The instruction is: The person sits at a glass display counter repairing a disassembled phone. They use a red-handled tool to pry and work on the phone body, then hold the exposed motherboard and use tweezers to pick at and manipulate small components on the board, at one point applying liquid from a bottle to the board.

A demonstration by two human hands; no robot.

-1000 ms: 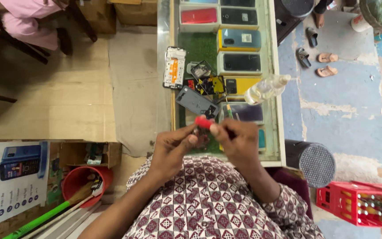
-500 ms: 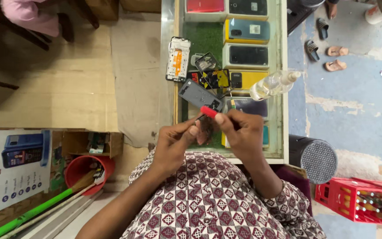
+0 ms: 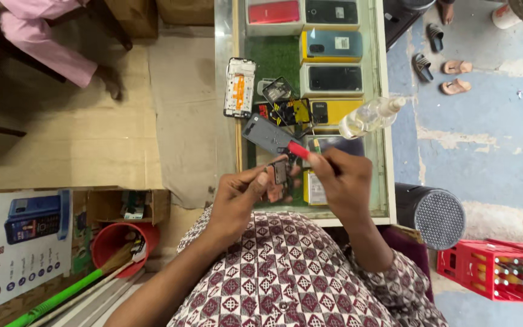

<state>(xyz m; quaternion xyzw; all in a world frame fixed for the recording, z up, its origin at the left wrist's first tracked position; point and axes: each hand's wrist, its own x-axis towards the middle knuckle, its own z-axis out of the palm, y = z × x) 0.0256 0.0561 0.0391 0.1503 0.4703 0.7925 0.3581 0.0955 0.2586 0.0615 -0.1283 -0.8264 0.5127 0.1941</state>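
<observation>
We hold a small dark phone part (image 3: 280, 172) over the glass counter (image 3: 388, 181) and work on it with a red-handled tool (image 3: 298, 151).

Our left hand (image 3: 237, 197) pinches the part between thumb and fingers, closed firmly around it. Our right hand (image 3: 343, 181) is curled tight on the tool, whose tip meets the part. A clear bottle (image 3: 367, 117) lies near, beside a grey phone back (image 3: 267, 134).

One head-worn camera — looking straight down, close over the glass counter (image 3: 376, 109).
</observation>
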